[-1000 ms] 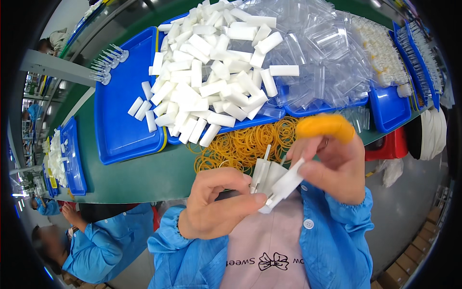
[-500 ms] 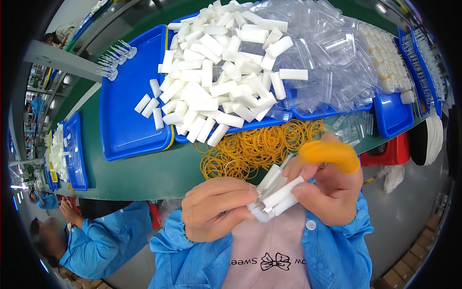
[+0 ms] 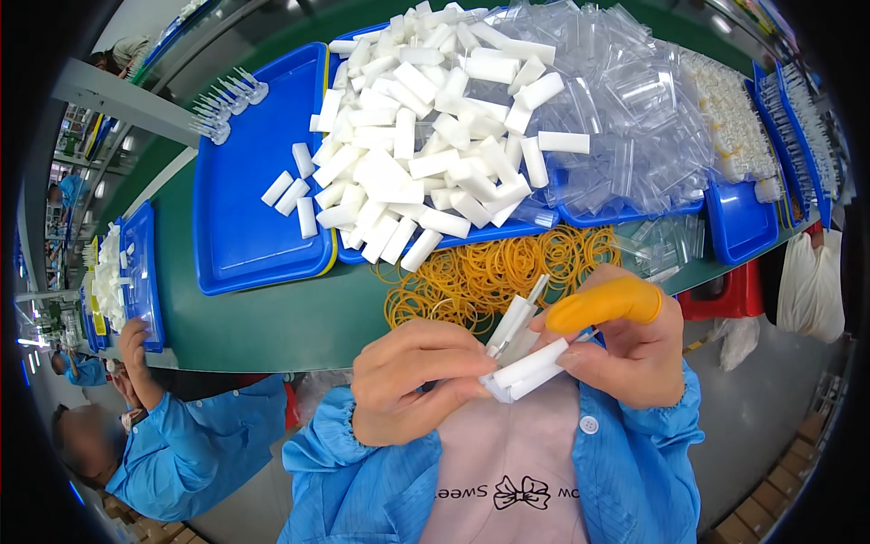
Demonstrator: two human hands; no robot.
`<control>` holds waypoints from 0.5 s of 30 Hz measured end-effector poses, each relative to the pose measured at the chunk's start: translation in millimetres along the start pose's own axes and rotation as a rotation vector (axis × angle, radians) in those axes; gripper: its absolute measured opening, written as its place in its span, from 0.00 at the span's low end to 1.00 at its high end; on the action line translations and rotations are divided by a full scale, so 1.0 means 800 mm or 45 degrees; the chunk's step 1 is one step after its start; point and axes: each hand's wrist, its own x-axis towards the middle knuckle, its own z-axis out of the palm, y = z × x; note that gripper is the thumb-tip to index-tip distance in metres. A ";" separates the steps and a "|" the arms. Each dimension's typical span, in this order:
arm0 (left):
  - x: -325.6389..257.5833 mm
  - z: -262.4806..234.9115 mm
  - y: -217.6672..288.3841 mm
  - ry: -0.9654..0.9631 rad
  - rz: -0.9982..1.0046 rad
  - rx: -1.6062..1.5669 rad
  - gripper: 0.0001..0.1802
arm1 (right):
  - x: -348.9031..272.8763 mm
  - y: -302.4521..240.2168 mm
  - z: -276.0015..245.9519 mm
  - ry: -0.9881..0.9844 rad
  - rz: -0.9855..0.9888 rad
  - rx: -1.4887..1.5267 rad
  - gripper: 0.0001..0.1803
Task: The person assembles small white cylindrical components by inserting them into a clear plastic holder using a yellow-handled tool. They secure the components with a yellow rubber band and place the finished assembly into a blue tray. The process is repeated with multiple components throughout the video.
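- At the far left edge of the green table [image 3: 258, 331], a co-worker in a blue jacket [image 3: 208, 444] sits with one hand raised close to a tray [image 3: 143, 313] with white pieces.
- Next to the right, a large blue tray [image 3: 258, 204] has clear plastic parts with thin upright stems [image 3: 227, 104] in its upper left corner, and a few white blocks near its right edge.
- Near the front edge of the table, the left hand [image 3: 417, 376] has its thumb and fingers closed together, pinching the lower left end of a bundle of white blocks and clear plastic [image 3: 533, 367].
- Above this hand, a big heap of white blocks [image 3: 408, 136] covers most of its tray.
- Orange-yellow rubber bands [image 3: 507, 272] lie on the table, just beyond the bundle.
- The bundle is between the two hands, in front of the person's chest.
- The right hand [image 3: 634, 349], with a yellow finger cot [image 3: 605, 305], is bent, its thumb and index finger almost together on the bundle's right side.
- Beyond the right hand, clear plastic sleeves [image 3: 625, 109] are piled up.
- Farther right there is a small blue tray [image 3: 743, 227], and below it a red stool [image 3: 725, 297].
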 end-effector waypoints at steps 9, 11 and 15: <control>-0.008 -0.012 -0.020 0.278 -0.230 0.101 0.12 | 0.082 0.025 -0.001 0.290 -0.297 -0.729 0.20; -0.012 -0.015 -0.019 0.340 -0.305 0.117 0.11 | 0.103 0.036 0.012 0.360 -0.465 -1.203 0.17; -0.019 -0.020 -0.025 0.416 -0.305 0.177 0.10 | 0.124 0.054 0.024 0.346 -0.508 -1.666 0.16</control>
